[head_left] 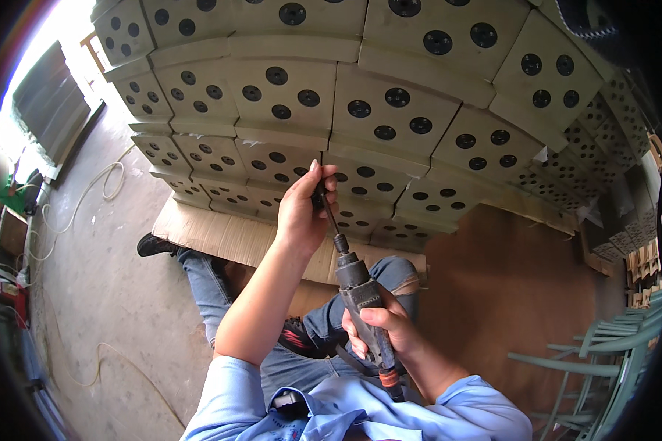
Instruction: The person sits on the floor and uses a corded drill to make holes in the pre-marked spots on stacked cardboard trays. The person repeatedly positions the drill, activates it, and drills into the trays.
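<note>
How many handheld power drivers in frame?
1: the dark cylindrical power driver with an orange band, held in the right hand, its thin dark metal bit reaching up to the left hand. Others could be hidden in the left-edge clutter.

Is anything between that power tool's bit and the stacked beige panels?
Yes, the left hand: it holds a small dark piece at the far end of the bit, before the stacked beige panels. Nothing visible separates the right hand from the power tool.
</note>
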Motion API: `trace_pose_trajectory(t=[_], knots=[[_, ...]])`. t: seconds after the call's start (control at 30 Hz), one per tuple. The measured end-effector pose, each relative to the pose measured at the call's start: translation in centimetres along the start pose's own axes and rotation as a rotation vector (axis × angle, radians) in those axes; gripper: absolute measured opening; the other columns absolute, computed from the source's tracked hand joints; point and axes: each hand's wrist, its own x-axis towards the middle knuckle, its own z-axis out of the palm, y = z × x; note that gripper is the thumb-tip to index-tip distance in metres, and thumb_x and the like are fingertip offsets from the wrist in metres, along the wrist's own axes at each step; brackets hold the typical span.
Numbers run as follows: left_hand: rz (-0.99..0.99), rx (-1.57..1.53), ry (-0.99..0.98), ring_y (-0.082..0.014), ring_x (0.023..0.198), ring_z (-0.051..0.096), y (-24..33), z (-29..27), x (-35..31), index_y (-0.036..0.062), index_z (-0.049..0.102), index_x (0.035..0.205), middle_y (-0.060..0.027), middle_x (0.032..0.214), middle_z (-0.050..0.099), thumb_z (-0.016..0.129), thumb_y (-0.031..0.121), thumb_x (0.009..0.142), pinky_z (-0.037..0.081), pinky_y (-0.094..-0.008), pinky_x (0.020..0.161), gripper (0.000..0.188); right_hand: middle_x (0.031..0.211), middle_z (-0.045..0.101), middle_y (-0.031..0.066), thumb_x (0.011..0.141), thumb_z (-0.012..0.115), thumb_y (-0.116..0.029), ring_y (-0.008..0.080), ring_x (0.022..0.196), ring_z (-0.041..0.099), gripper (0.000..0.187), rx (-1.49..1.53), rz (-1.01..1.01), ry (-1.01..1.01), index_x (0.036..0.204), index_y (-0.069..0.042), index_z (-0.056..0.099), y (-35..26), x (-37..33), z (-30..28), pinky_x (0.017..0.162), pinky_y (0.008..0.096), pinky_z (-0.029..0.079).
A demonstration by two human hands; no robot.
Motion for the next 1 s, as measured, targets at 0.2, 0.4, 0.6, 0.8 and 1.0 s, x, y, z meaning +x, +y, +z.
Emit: trace_pose_trajectory(t=[0.2, 0.4, 0.6, 0.8, 1.0], knots=[[0.006, -0.014, -0.014, -0.0089, 0.066, 0.049, -0.2, 0.3, 0.1, 0.0046, 0.067, 0.106, 0.0010, 0.079, 0.059, 0.056, 0.033, 0.106, 0.035, -0.0232, 0.054, 0.031, 0.087, 0.059, 0.0147, 0.089, 0.069, -0.024, 0.0199, 0.056, 0.061, 0.053, 0.051, -0.019, -0.028, 0.130, -0.008, 0.039, 0.1, 0.0, -0.2, 0.052, 0.0362, 0.056], [-0.009, 0.043, -0.005, -0.0083, 0.068, 0.050, -0.5, 1.1, 0.5, 0.0052, 0.066, 0.108, 0.0013, 0.080, 0.058, 0.055, 0.033, 0.106, 0.036, -0.0211, 0.053, 0.030, 0.088, 0.059, 0.0148, 0.091, 0.067, -0.032, 0.0186, 0.056, 0.060, 0.051, 0.169, -0.014, -0.065, 0.127, -0.006, 0.043, 0.5, 0.0, -1.0, 0.051, 0.0346, 0.055], [-0.019, 0.114, -0.034, -0.0083, 0.068, 0.049, 0.2, 3.7, 2.6, 0.0038, 0.064, 0.114, 0.0006, 0.082, 0.059, 0.054, 0.032, 0.107, 0.037, -0.0217, 0.053, 0.031, 0.087, 0.057, 0.0111, 0.096, 0.055, -0.052, 0.0157, 0.057, 0.059, 0.052, 0.411, -0.098, -0.289, 0.111, -0.002, 0.052, -0.6, 2.1, 0.4, 0.052, 0.0323, 0.054], [-0.037, 0.129, -0.055, -0.0098, 0.066, 0.050, 1.2, 6.6, 4.9, 0.0002, 0.065, 0.113, -0.0006, 0.081, 0.058, 0.052, 0.029, 0.108, 0.041, -0.0228, 0.054, 0.032, 0.089, 0.056, 0.0094, 0.100, 0.049, -0.053, 0.0157, 0.063, 0.059, 0.051, 0.553, -0.252, -0.269, 0.121, -0.007, 0.050, -1.7, 4.5, 5.0, 0.056, 0.0336, 0.053], [-0.024, 0.213, -0.013, -0.0097, 0.067, 0.051, 1.5, 6.4, 5.3, -0.0005, 0.065, 0.116, -0.0008, 0.081, 0.058, 0.051, 0.031, 0.108, 0.044, -0.0233, 0.055, 0.035, 0.089, 0.057, 0.0091, 0.101, 0.048, -0.051, 0.0165, 0.064, 0.059, 0.050, 0.578, -0.293, -0.281, 0.128, -0.009, 0.051, -1.6, 5.9, 5.8, 0.058, 0.0340, 0.053]])
